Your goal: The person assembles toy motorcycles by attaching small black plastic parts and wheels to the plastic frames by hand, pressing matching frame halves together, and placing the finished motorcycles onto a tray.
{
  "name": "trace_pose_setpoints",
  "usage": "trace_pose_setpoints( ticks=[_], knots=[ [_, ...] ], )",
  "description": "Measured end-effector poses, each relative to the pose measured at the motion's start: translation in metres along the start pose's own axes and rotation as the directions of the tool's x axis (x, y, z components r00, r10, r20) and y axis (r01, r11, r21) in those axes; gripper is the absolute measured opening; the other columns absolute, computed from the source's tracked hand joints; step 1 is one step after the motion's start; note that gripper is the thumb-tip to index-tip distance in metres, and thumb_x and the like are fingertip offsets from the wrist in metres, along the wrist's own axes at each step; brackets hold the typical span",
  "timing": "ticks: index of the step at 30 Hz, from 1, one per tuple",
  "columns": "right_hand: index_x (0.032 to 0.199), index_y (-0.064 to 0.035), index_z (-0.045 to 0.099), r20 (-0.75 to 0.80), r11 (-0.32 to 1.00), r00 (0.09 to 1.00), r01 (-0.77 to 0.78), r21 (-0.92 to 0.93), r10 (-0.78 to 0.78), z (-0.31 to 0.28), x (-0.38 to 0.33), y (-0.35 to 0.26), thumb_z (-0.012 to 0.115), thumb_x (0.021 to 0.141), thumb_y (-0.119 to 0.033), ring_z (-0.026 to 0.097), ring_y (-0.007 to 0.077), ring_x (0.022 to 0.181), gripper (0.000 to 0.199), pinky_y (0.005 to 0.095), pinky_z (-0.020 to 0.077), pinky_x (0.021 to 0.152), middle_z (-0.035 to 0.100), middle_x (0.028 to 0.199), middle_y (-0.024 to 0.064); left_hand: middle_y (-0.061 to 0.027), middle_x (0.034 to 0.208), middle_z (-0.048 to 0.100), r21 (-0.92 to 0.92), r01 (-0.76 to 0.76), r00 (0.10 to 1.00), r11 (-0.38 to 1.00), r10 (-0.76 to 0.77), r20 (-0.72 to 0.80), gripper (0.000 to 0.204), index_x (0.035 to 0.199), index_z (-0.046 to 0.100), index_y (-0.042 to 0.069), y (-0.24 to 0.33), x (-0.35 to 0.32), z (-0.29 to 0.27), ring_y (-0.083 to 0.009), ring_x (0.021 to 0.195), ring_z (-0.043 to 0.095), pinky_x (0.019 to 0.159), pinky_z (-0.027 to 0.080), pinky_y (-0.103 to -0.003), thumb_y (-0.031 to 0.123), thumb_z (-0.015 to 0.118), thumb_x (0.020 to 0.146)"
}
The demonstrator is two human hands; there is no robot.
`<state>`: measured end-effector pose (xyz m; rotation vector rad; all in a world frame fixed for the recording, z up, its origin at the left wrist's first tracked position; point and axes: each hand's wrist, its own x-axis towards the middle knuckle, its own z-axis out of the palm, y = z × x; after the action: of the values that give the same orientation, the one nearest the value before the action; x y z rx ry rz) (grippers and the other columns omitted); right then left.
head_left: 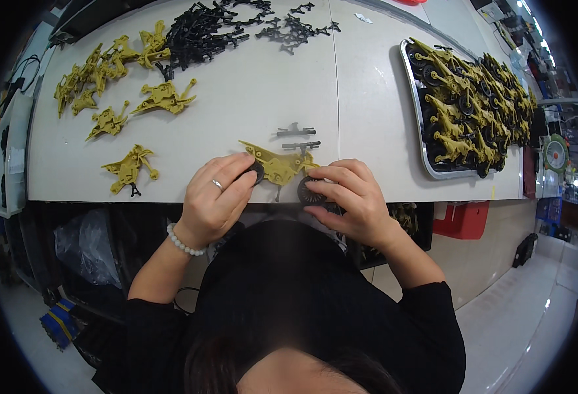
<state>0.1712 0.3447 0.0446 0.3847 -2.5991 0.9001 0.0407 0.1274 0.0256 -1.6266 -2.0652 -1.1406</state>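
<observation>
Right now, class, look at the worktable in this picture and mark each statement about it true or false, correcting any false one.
1. Both hands hold a yellow toy motorbike at the table's near edge. True.
2. The left hand wears a ring and a bead bracelet. True.
3. The metal tray on the right holds only loose black parts. False: it is full of yellow bikes with black wheels.
4. The right hand has its fingers on a black wheel. True.
5. The pile of black parts lies by the near edge. False: it lies at the far side.
</observation>
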Motion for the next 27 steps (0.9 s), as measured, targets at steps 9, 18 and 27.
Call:
trace_pose_setpoints(
  ticks=[9, 18, 27],
  knots=[
    [0.093, -0.0052, 0.063, -0.04, 0.998, 0.998, -0.048, -0.031, 0.047, 0.0, 0.005, -0.002, 0.08, 0.056, -0.008, 0.059, 0.027, 0.092, 0.042, 0.039, 0.0458, 0.081, 0.064, 0.103, 0.0073, -0.021, 0.104, 0.064, -0.032, 0.069, 0.997, 0.997, -0.069, 0.017, 0.027, 0.095, 0.064, -0.005, 0.007, -0.007, 0.0, -0.0359, 0.094, 0.065, 0.081, 0.055, -0.039, -0.005, 0.072, 0.069],
    [0.1, -0.0048, 0.065, -0.004, 0.996, 0.998, -0.07, -0.06, 0.07, -0.001, 0.002, -0.002, 0.082, 0.058, -0.007, 0.058, 0.027, 0.094, 0.046, 0.0364, 0.0475, 0.081, 0.065, 0.108, 0.0074, -0.0205, 0.111, 0.062, -0.16, 0.12, 0.992, 0.98, -0.126, -0.029, 0.026, 0.095, 0.066, -0.003, 0.009, -0.012, -0.006, -0.0361, 0.1, 0.063, 0.083, 0.053, -0.038, -0.007, 0.072, 0.069],
    [0.099, -0.0037, 0.066, -0.003, 0.988, 0.996, -0.085, -0.125, 0.086, 0.001, 0.0, -0.001, 0.081, 0.059, -0.006, 0.057, 0.0272, 0.096, 0.042, 0.0364, 0.0475, 0.082, 0.065, 0.111, 0.0073, -0.0177, 0.111, 0.062, -0.182, 0.268, 0.963, 0.946, -0.258, 0.077, 0.026, 0.093, 0.066, -0.002, 0.012, -0.006, -0.007, -0.033, 0.1, 0.06, 0.08, 0.052, -0.037, -0.005, 0.074, 0.069]
  ],
)
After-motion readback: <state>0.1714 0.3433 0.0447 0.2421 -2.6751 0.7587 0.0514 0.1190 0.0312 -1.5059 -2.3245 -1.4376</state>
